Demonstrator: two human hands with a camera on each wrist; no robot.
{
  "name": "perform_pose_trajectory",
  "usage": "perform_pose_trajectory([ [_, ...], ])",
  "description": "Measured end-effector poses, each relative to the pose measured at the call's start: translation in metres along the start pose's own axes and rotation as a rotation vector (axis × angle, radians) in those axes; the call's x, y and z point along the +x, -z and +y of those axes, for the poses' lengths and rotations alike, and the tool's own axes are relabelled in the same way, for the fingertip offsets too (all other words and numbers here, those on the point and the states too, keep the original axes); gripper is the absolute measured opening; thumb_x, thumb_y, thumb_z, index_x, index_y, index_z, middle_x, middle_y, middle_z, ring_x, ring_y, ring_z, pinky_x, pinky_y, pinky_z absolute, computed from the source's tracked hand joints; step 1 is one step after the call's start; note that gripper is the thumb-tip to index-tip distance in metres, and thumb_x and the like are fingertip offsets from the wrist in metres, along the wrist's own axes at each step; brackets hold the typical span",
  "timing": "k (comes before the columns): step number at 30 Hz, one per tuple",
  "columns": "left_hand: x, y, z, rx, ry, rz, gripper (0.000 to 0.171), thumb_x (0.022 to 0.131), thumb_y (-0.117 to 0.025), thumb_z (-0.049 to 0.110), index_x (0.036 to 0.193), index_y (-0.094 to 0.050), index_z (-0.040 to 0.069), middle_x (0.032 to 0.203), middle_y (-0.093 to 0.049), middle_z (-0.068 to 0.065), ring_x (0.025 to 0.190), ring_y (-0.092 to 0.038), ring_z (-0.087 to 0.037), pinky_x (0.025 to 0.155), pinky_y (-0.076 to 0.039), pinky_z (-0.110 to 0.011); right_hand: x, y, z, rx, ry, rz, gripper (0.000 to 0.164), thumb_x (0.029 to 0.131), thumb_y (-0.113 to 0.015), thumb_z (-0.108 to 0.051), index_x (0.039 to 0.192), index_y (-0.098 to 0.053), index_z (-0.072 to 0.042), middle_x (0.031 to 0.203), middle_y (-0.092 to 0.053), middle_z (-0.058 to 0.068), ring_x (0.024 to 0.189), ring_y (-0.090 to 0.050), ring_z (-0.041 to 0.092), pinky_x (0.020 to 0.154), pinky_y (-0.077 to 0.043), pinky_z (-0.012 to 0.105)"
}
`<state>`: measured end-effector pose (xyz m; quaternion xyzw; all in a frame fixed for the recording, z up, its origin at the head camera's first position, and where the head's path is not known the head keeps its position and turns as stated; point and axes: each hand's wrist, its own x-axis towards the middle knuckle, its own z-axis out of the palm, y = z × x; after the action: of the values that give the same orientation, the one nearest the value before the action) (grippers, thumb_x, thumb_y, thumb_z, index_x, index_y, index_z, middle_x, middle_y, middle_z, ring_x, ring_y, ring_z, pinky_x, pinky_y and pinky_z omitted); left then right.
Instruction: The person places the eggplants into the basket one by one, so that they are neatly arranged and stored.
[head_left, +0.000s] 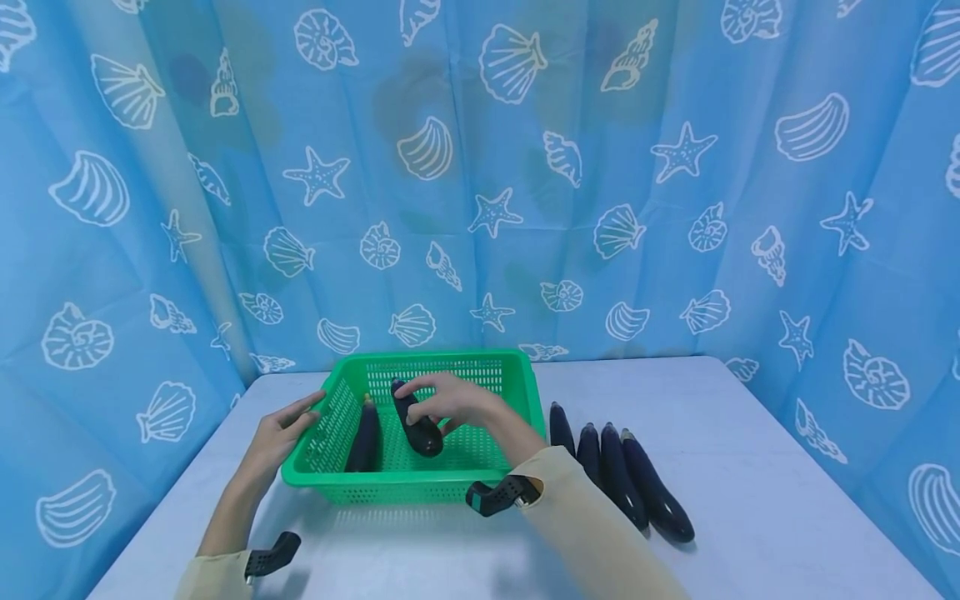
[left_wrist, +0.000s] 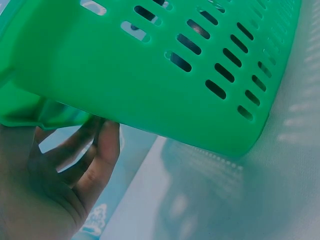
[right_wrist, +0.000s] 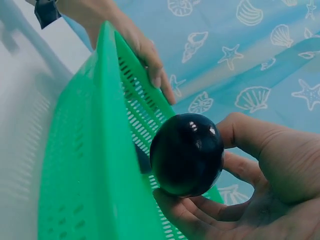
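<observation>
Placing appears underway: an eggplant is gripped by the right hand over the green basket, where another eggplant lies. The left hand, fingers extended, is rested against the basket's left rim. Lowering, then release, is presumably called for.

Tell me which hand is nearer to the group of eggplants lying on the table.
Right. The right hand is just left of the group, over the basket; the left hand is farther away, at the basket's left rim.
</observation>
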<state>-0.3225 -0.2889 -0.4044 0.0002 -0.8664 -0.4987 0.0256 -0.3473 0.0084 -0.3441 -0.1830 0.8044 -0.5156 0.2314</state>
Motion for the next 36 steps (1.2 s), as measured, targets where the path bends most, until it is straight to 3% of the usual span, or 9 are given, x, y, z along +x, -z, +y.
perform_pose_trajectory([
  [5, 0.0, 0.0, -0.001, -0.005, 0.005, 0.002, 0.056, 0.102, -0.046, 0.044, 0.153, -0.037, 0.021, 0.161, -0.028, -0.014, 0.149, -0.023, -0.039, 0.118, -0.023, -0.062, 0.005, -0.009, 0.003, 0.006, -0.007, -0.001, 0.044, 0.085, -0.069, -0.013, 0.128, -0.065, -0.022, 0.123, -0.056, 0.01, 0.074, -0.053, 0.025, 0.063, -0.056, 0.038],
  [19, 0.001, -0.002, -0.002, -0.001, -0.011, 0.004, 0.056, 0.102, -0.046, 0.044, 0.152, -0.038, 0.02, 0.161, -0.029, -0.015, 0.149, -0.024, -0.04, 0.118, -0.024, -0.062, 0.015, -0.019, 0.012, 0.033, -0.073, 0.027, 0.043, 0.085, -0.07, -0.013, 0.127, -0.065, -0.023, 0.132, -0.055, 0.01, 0.096, -0.06, 0.031, 0.075, -0.058, 0.045],
  [26, -0.001, -0.002, -0.001, 0.003, 0.001, 0.002, 0.056, 0.102, -0.046, 0.045, 0.152, -0.038, 0.021, 0.161, -0.029, -0.014, 0.149, -0.023, -0.04, 0.118, -0.023, -0.062, 0.023, -0.026, 0.015, 0.028, -0.098, 0.012, 0.046, 0.088, -0.069, -0.012, 0.133, -0.061, -0.02, 0.124, -0.057, 0.01, 0.087, -0.059, 0.029, 0.072, -0.059, 0.043],
  [32, -0.001, 0.0, 0.001, -0.002, 0.008, 0.011, 0.057, 0.102, -0.047, 0.045, 0.152, -0.038, 0.02, 0.161, -0.029, -0.015, 0.149, -0.024, -0.04, 0.118, -0.024, -0.06, 0.027, -0.029, 0.014, 0.07, -0.129, 0.025, 0.047, 0.09, -0.067, -0.009, 0.135, -0.059, -0.018, 0.12, -0.059, 0.013, 0.089, -0.065, 0.032, 0.075, -0.059, 0.045],
  [36, -0.001, -0.002, 0.002, -0.006, 0.012, 0.011, 0.056, 0.102, -0.047, 0.044, 0.152, -0.038, 0.02, 0.161, -0.029, -0.015, 0.149, -0.023, -0.04, 0.119, -0.023, -0.06, 0.028, -0.031, 0.014, 0.067, -0.142, 0.011, 0.049, 0.089, -0.067, -0.007, 0.136, -0.058, -0.017, 0.114, -0.06, 0.012, 0.08, -0.062, 0.029, 0.071, -0.059, 0.043],
])
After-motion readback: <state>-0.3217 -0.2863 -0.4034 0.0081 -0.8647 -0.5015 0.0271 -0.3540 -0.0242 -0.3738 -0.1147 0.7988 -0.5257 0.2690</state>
